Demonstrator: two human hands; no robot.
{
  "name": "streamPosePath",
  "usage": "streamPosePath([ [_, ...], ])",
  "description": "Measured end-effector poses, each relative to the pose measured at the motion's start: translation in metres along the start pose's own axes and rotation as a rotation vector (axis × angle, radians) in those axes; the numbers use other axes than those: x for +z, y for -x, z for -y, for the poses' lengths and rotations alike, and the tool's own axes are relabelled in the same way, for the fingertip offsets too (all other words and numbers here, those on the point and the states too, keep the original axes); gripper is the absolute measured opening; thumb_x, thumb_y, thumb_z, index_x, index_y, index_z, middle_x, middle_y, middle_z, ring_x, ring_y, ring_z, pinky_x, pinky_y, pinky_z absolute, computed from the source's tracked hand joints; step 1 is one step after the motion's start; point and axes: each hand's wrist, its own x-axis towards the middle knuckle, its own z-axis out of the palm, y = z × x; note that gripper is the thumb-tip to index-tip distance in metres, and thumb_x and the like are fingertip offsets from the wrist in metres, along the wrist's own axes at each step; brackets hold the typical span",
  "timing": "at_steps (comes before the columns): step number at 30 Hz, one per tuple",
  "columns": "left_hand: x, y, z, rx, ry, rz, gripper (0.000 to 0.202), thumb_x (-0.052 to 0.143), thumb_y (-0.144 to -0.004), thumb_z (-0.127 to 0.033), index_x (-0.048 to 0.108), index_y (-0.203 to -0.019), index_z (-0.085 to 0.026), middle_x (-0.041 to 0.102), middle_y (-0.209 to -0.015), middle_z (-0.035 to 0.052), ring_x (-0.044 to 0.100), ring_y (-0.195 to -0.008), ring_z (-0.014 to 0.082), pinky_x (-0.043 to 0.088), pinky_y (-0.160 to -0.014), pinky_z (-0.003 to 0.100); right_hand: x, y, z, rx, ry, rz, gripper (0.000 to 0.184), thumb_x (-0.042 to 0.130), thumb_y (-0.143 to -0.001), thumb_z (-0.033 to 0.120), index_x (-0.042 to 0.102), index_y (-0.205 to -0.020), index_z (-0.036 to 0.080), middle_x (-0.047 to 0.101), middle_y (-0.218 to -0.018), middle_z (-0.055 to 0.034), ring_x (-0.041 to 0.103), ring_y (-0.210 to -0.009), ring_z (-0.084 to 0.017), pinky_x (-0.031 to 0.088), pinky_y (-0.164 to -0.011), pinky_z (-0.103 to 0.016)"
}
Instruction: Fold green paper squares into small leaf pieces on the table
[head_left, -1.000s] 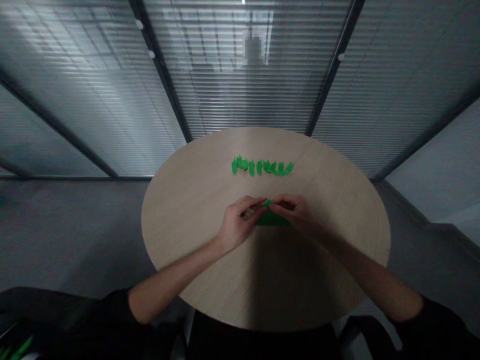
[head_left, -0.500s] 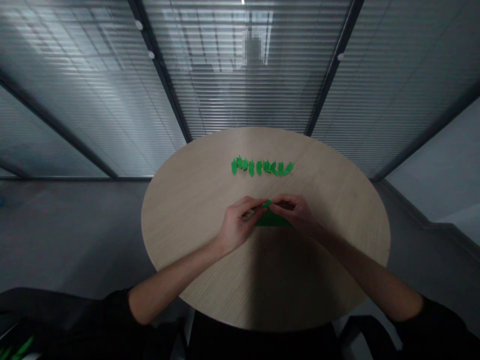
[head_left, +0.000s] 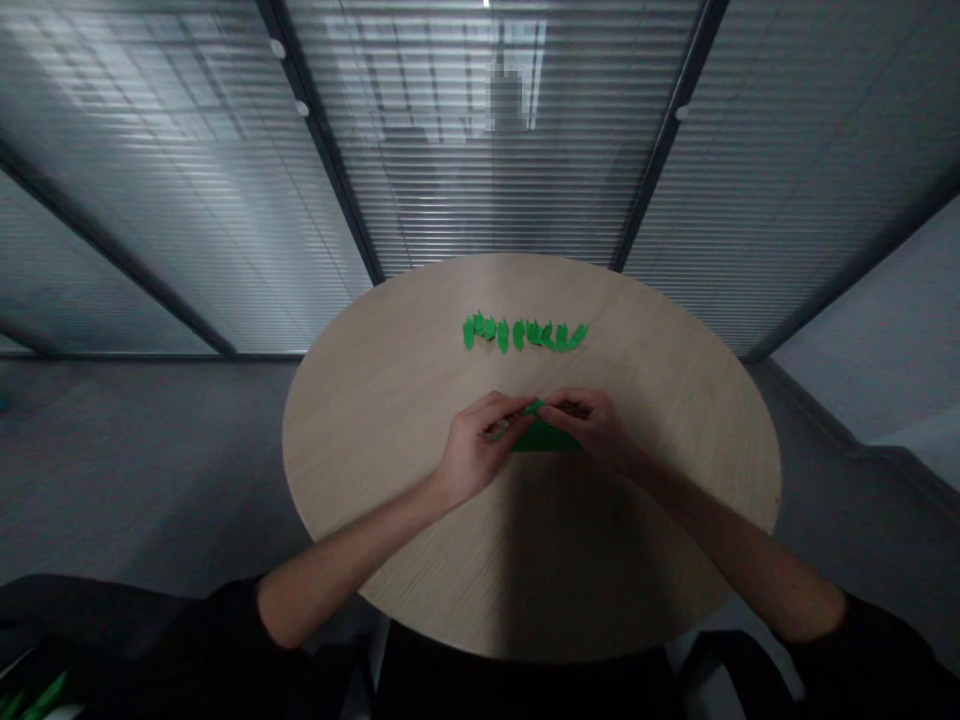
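Both my hands meet over the middle of a round wooden table [head_left: 420,540]. My left hand [head_left: 480,445] and my right hand [head_left: 592,425] pinch a folded piece of green paper [head_left: 541,436] between their fingertips, just above the tabletop. The paper shows as a small green triangle between the hands; part of it is hidden by my fingers. Farther back on the table lies a row of several small folded green paper pieces [head_left: 523,333], untouched.
Glass walls with horizontal blinds [head_left: 495,150] and dark frames stand behind the table. Grey carpet surrounds it. Some green bits [head_left: 34,698] show at the bottom left corner, off the table.
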Motion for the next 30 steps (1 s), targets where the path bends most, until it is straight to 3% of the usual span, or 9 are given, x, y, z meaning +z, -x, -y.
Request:
streamPosePath([
  [12, 0.0009, 0.0005, 0.0012, 0.009, -0.003, -0.01, 0.02, 0.069, -0.097, -0.02, 0.077, -0.115, -0.019, 0.075, -0.093, 0.0068, 0.069, -0.083, 0.0158, 0.054, -0.068, 0.026, -0.0018, 0.0009, -0.0001, -0.016, 0.023, 0.022, 0.029, 0.08, -0.08, 0.048, 0.074, -0.08, 0.019, 0.069, -0.074, -0.0011, 0.062, -0.066, -0.013, 0.05, -0.062, -0.026],
  [18, -0.0004, 0.0001, -0.0014, -0.008, 0.009, -0.006, 0.019, 0.069, -0.097, -0.021, 0.077, -0.114, -0.019, 0.076, -0.095, 0.007, 0.07, -0.085, 0.0163, 0.055, -0.073, 0.027, 0.0, 0.0011, 0.0025, 0.005, -0.013, 0.017, 0.029, 0.081, -0.079, 0.047, 0.074, -0.078, 0.019, 0.067, -0.07, 0.0005, 0.059, -0.062, -0.012, 0.047, -0.059, -0.024],
  [25, 0.0018, -0.0012, -0.0045, -0.208, 0.09, -0.017, 0.022, 0.073, -0.092, -0.029, 0.078, -0.111, -0.018, 0.078, -0.095, 0.0081, 0.069, -0.079, 0.0164, 0.05, -0.061, 0.024, 0.0001, 0.002, 0.0056, 0.024, 0.011, 0.02, 0.029, 0.08, -0.08, 0.048, 0.075, -0.079, 0.019, 0.07, -0.073, -0.0012, 0.062, -0.066, -0.014, 0.05, -0.062, -0.026],
  [30, 0.0043, -0.0042, -0.0049, -0.387, 0.201, 0.013, 0.024, 0.074, -0.089, -0.039, 0.076, -0.094, -0.016, 0.066, -0.068, 0.0004, 0.053, -0.055, 0.0102, 0.038, -0.05, 0.022, 0.0004, 0.0018, 0.005, 0.011, 0.013, 0.014, 0.026, 0.08, -0.079, 0.044, 0.074, -0.077, 0.019, 0.068, -0.071, -0.0004, 0.06, -0.063, -0.013, 0.048, -0.06, -0.025],
])
